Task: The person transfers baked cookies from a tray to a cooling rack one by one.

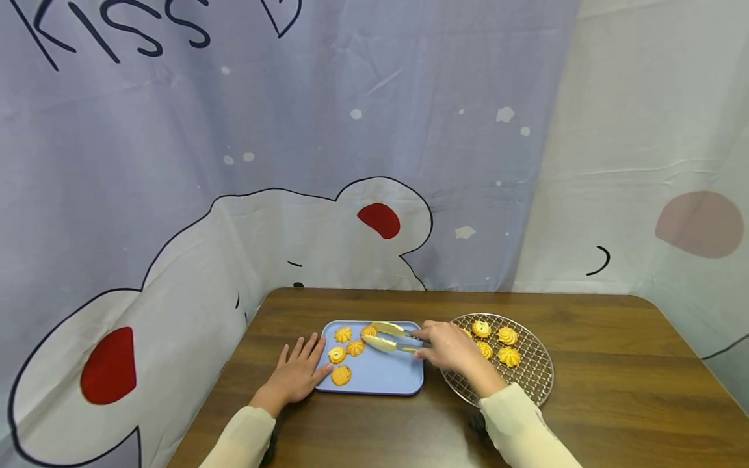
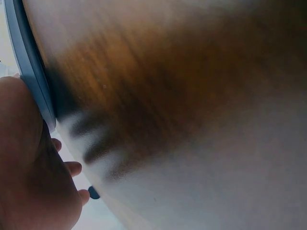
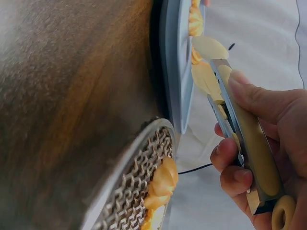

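My right hand point(image 1: 449, 346) grips a pair of tongs point(image 3: 247, 134) with cream-coloured tips and metal arms. The tips reach over the blue tray point(image 1: 380, 377), by a swirled cookie point(image 1: 368, 331) near the tray's back edge; whether they touch it I cannot tell. More yellow cookies lie on the tray's left half, among them a round flat one point(image 1: 341, 375). With fingers spread, my left hand point(image 1: 295, 374) rests at the tray's left edge, its thumb over the rim. Only part of that hand point(image 2: 38, 167) shows in the left wrist view, beside the tray's side.
A round wire rack point(image 1: 535, 370) stands right of the tray, holding several piped cookies point(image 1: 509, 356); my right forearm covers part of it. Both sit on a brown wooden table point(image 1: 626, 377). A printed curtain point(image 1: 468, 162) hangs behind the table.
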A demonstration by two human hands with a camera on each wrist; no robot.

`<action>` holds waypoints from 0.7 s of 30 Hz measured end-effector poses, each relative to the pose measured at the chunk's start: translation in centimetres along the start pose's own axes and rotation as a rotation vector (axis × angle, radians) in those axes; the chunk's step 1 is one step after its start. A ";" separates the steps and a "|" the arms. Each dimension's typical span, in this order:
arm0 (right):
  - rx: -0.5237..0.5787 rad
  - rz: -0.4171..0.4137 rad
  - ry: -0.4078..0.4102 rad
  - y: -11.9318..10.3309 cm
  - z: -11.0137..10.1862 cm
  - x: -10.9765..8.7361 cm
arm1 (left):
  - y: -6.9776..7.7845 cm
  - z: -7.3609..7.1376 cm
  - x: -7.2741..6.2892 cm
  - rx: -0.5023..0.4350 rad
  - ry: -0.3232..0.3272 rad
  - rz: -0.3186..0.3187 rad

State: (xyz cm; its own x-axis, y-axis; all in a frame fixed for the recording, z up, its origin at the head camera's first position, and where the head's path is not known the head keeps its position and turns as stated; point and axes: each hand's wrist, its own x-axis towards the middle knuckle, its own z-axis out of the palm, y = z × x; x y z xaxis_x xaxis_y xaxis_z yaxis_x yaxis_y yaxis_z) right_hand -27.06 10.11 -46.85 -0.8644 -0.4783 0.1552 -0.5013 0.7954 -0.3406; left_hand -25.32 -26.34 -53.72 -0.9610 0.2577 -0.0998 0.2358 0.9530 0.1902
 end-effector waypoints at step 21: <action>-0.038 -0.006 0.111 1.3 -2.9 -4.9 | 0.3 -0.5 0.1 -0.003 -0.031 -0.008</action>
State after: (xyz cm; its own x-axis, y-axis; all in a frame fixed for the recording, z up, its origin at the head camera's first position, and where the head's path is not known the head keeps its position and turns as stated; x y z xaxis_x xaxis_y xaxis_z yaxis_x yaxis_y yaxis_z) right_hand -23.55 14.53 -45.36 -0.8595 -0.4403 0.2597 -0.5056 0.8074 -0.3042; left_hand -25.44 -26.16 -53.15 -0.9578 0.2552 -0.1320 0.2278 0.9545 0.1925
